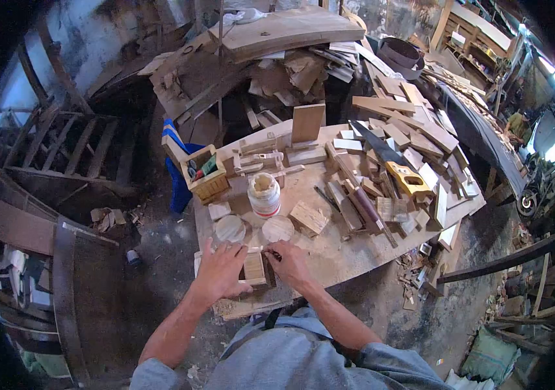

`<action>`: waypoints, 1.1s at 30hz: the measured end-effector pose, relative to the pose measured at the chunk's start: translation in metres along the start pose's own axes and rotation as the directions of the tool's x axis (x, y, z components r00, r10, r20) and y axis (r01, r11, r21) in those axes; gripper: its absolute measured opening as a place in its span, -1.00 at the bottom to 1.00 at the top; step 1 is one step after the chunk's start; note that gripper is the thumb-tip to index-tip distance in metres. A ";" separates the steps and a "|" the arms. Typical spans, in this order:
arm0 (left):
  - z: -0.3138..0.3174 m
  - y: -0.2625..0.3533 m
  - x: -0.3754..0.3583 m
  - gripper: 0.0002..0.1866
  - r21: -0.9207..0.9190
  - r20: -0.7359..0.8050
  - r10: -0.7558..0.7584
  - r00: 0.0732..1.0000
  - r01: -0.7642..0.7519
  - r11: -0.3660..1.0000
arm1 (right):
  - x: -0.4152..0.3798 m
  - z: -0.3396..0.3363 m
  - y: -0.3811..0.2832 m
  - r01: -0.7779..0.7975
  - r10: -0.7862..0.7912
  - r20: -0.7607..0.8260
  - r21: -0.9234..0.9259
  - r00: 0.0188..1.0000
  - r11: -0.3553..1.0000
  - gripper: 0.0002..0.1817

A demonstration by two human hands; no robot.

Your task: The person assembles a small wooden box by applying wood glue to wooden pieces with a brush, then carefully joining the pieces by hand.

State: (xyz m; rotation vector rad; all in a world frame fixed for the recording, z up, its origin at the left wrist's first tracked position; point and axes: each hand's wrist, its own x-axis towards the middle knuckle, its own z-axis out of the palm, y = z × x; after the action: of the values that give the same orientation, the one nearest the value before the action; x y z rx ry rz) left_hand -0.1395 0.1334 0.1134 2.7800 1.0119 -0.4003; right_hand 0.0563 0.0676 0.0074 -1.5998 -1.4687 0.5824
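Near the front edge of the workbench lies a small wooden piece (255,268) between my two hands. My left hand (221,270) lies spread on its left side, fingers apart. At its right side my right hand (286,263) has thumb and fingertips pinched together on something small and dark that I cannot make out. Just beyond the hands are two round wooden discs, the left one (230,229) and the right one (278,229). Behind them stands an open white jar (264,195) with pale contents, and a wooden block (309,218) is right of the discs.
A wooden box (207,185) with tools stands at the bench's left edge. Wood offcuts (414,140) pile up on the right, with a yellow-handled saw (409,179) among them. Wooden clamps (261,156) and an upright board (307,123) are behind the jar. A person (518,127) is far right.
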 end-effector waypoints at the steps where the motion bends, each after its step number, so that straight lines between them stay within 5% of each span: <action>1: 0.000 0.000 0.000 0.07 0.006 0.001 -0.001 1.000 0.001 1.000 | 0.001 0.001 0.000 -0.007 0.007 0.004 -0.013 1.000 1.000 -0.84; 15: 0.007 -0.002 0.000 0.07 -0.035 -0.064 -0.001 0.998 -0.001 0.999 | -0.034 -0.005 0.003 0.083 -0.094 0.126 0.086 0.988 0.993 -0.69; 21: 0.002 0.000 -0.001 0.06 -0.015 -0.050 -0.006 0.999 0.006 1.000 | -0.060 -0.014 -0.009 0.016 -0.039 0.181 0.124 0.983 0.992 -0.73; 24: 0.000 0.000 -0.001 0.07 -0.011 -0.032 0.000 0.999 -0.001 1.000 | -0.067 -0.018 -0.009 -0.017 -0.004 0.249 0.081 0.968 0.997 -0.57; 33: -0.001 0.001 0.001 0.07 0.033 -0.024 0.022 0.999 -0.021 0.999 | -0.078 -0.017 -0.020 0.000 -0.015 0.195 0.075 0.981 0.997 -0.82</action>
State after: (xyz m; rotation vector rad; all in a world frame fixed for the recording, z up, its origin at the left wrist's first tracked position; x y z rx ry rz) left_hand -0.1384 0.1332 0.1142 2.8288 0.9880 -0.3847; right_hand 0.0440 -0.0127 0.0166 -1.5124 -1.5764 0.8003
